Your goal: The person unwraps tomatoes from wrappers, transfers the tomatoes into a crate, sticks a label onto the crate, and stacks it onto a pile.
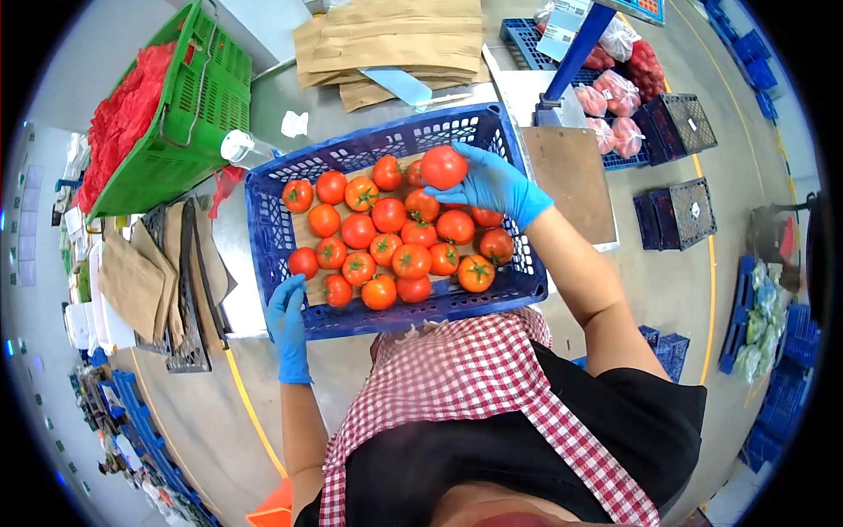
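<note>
A red tomato (444, 168) is held in the right grip (497, 185) above other tomatoes (389, 215) in the blue plastic crate (395, 326). It should be held softly, not squeezed. The left grip (289, 325) is seen at the crate's near left corner; whether it is closed cannot be told.
</note>
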`<state>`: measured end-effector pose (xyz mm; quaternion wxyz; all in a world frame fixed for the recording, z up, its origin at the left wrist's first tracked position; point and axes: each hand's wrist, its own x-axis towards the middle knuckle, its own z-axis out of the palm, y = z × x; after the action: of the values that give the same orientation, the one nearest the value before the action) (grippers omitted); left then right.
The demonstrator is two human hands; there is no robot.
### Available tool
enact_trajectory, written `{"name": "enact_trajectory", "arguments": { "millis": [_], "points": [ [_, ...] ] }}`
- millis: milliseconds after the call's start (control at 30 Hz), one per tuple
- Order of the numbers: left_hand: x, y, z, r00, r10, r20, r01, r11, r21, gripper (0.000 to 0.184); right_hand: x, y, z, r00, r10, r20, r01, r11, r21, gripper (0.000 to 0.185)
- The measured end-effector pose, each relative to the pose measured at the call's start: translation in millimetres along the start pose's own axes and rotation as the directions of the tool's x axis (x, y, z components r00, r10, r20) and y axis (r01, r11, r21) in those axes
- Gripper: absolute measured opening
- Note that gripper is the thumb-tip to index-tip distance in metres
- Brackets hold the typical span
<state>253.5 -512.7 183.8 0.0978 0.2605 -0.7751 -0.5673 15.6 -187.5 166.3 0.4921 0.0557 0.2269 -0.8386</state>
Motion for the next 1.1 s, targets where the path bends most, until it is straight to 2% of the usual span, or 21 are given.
{"name": "enact_trajectory", "arguments": {
  "millis": [67,200,333,467,533,567,633,733,867,933,1000,1067,1100],
  "points": [
    [-1.1,8.2,8.1,1.0,0.02,0.018,-0.02,1.0,0.009,0.023,-2.7,3.6,7.2,0.998,-0.007,0.063,0.002,0.998,0.07,0.05],
    [-2.6,15.2,28.4,0.996,0.064,0.065,-0.067,0.997,0.036,0.023,-13.2,8.4,13.5,0.992,-0.057,0.117,0.057,0.998,0.001,0.05],
    [-7.6,23.7,66.5,0.993,0.056,0.106,-0.049,0.997,-0.065,0.028,-25.0,14.6,23.7,0.992,0.007,0.127,-0.014,0.999,0.05,0.053],
    [-6.7,83.9,110.7,0.945,0.156,0.289,-0.075,0.96,-0.27,0.055,-35.5,31.1,50.4,0.993,-0.01,0.115,0.01,1.0,0.0,0.054],
    [-5.6,106.9,124.3,0.889,0.219,0.403,-0.117,0.958,-0.263,0.061,-43.9,42.5,73.7,0.99,-0.038,0.139,0.044,0.998,-0.043,0.055],
    [-1.8,108.8,129.9,0.866,0.232,0.442,-0.065,0.93,-0.361,0.063,-46.8,47.0,88.6,0.98,-0.033,0.196,0.042,0.998,-0.045,0.056],
    [0.3,115.3,134.3,0.849,0.238,0.472,0.041,0.86,-0.508,0.065,-41.7,61.3,89.1,0.984,-0.104,0.143,0.117,0.989,-0.087,0.057],
    [7.2,109.3,123.7,0.805,0.256,0.536,0.122,0.812,-0.571,0.064,-43.9,70.2,101.0,0.98,-0.163,0.112,0.181,0.965,-0.187,0.058],
    [13.3,100.0,102.7,0.8,0.267,0.537,0.119,0.807,-0.579,0.062,-37.6,85.1,109.7,0.985,-0.168,0.042,0.173,0.952,-0.252,0.054],
    [12.4,94.0,95.8,0.83,0.244,0.501,0.117,0.803,-0.584,0.061,-32.0,93.9,120.0,0.987,-0.161,0.004,0.156,0.947,-0.281,0.051],
    [14.4,82.8,89.6,0.857,0.259,0.446,0.036,0.832,-0.553,0.058,-23.7,105.2,122.5,0.982,-0.185,-0.036,0.166,0.939,-0.302,0.047],
    [14.2,79.6,79.3,0.859,0.263,0.439,0.035,0.826,-0.562,0.054,-16.7,113.4,127.5,0.986,-0.161,-0.044,0.134,0.923,-0.359,0.048],
    [12.3,81.8,70.3,0.864,0.177,0.472,0.153,0.8,-0.58,0.052,-17.0,117.0,138.1,0.982,-0.156,-0.11,0.091,0.889,-0.448,0.048]
  ]
}}
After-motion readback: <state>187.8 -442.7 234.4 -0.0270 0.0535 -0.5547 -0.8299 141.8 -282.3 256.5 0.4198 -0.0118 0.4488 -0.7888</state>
